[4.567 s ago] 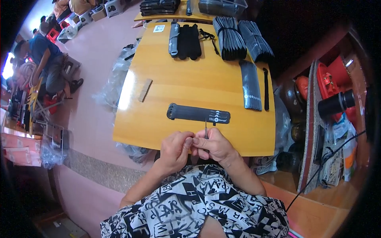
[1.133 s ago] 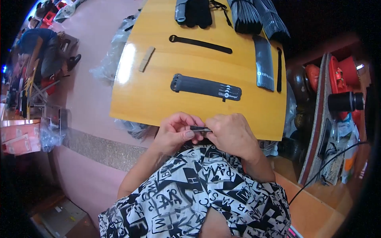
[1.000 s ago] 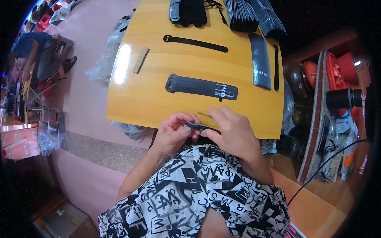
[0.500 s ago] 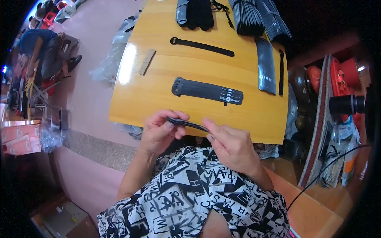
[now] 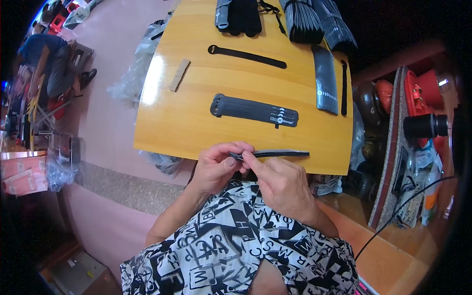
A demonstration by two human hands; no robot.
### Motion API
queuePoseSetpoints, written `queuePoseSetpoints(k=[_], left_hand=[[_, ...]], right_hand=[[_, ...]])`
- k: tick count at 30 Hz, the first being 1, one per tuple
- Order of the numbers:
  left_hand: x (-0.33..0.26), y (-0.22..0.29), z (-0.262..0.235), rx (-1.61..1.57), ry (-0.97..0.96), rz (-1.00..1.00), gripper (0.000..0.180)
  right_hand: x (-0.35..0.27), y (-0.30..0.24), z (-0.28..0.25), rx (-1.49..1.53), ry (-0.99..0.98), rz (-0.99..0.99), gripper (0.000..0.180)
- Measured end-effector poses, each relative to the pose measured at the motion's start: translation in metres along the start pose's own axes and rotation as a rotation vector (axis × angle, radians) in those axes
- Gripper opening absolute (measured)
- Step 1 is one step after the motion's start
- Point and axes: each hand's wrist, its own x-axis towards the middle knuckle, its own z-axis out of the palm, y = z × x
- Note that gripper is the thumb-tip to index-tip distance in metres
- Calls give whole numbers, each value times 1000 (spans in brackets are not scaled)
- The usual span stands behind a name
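Note:
My left hand (image 5: pixel 220 161) pinches the left end of a thin bundle of black cable straps (image 5: pixel 285 153) above the near edge of the table. My right hand (image 5: pixel 284 182) is closed at the same end, its thumb and forefinger against the straps. The bundle's free length points right, past my right fingers. Beyond my hands lies a flat stack of black cable straps (image 5: pixel 250 110) with white print and rounded, slotted left ends. Farther back a single black strap (image 5: pixel 248 56) with a looped end lies across the table.
On the yellow table (image 5: pixel 162 125) are a cardboard strip (image 5: pixel 180 75), a clear-wrapped strap pack (image 5: pixel 325 81) and a narrow black strap (image 5: pixel 343 88). Thick strap bundles (image 5: pixel 302 22) and a black stack (image 5: pixel 245 19) sit at the back. A seated person (image 5: pixel 56 69) is at left.
My left hand has shifted right, closer to my right hand. The strap bundle, formerly stretched between my hands, now sticks out to the right beyond my right fingers. The view has moved slightly.

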Motion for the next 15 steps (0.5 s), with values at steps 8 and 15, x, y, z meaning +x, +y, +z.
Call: queuePoseSetpoints(k=[8,15], left_hand=[[0,-2,6,59,-48,14,23],[1,-1,9,63,-47,1,22]], right_hand=[[-9,-3,-8,-31,-2,7,40],[-15,-3,-12,-43,-10,20,41]])
